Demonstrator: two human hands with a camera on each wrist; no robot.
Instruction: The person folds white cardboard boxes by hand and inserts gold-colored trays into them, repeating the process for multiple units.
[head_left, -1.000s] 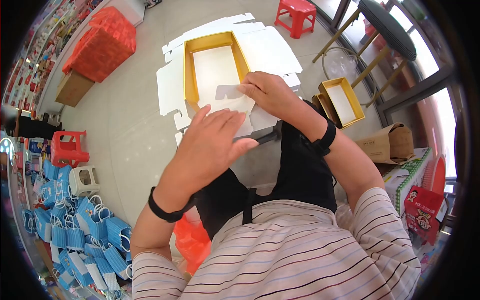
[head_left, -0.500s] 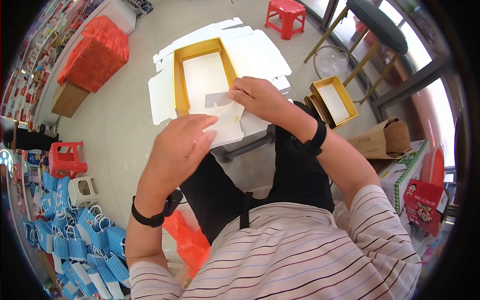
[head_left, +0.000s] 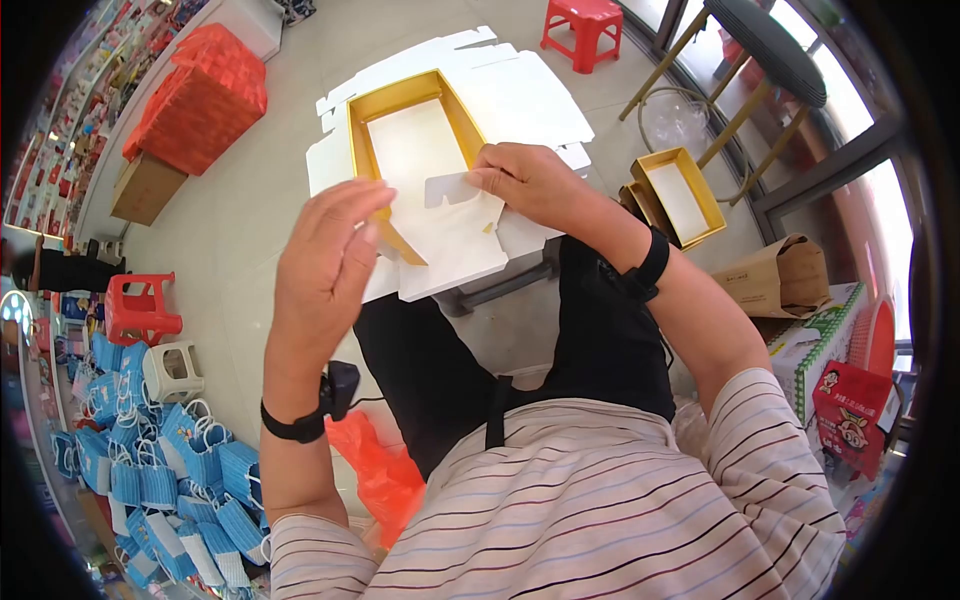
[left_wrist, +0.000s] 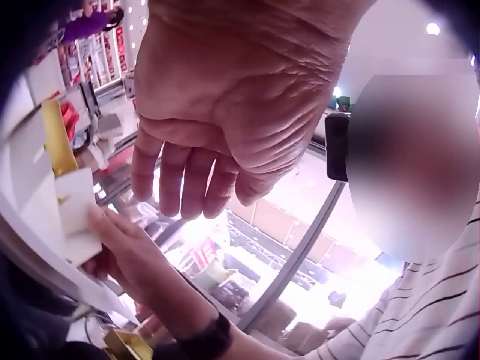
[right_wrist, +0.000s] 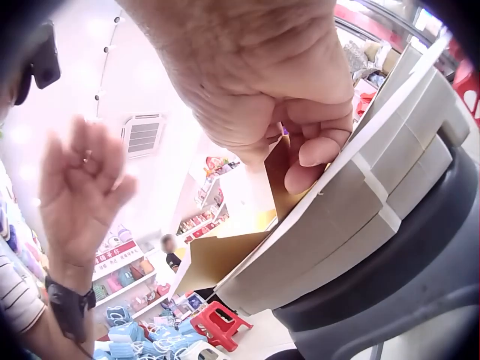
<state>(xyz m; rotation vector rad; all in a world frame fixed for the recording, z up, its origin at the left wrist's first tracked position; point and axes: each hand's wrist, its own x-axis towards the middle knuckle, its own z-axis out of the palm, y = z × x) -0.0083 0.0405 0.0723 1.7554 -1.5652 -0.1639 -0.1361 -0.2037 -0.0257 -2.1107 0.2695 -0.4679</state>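
Observation:
A gold-walled cardboard box (head_left: 455, 115) with a white inside lies partly folded on a stack of flat white cardboard blanks (head_left: 540, 100). Its near end is unfolded, with a white end flap (head_left: 455, 255) lying toward the person and a gold strip at the left. My right hand (head_left: 535, 185) pinches the box's near right corner, where a small greyish tab (head_left: 447, 188) turns inward. My left hand (head_left: 325, 250) is raised by the near left corner, fingers extended and overlapping the gold wall in the head view. In the right wrist view its palm (right_wrist: 84, 187) shows with nothing in it.
Finished-looking gold boxes (head_left: 680, 195) stand on the floor at right, beside a brown paper bag (head_left: 785, 280) and a black-seated stool (head_left: 770, 50). Many blue bags (head_left: 150, 470) lie at left near a white stool (head_left: 172, 372). A red plastic bag (head_left: 380, 475) lies by the legs.
My left hand has moved left, off the near flap to the near left corner, uncovering the flap and a gold strip. The right hand keeps its pinch at the right corner.

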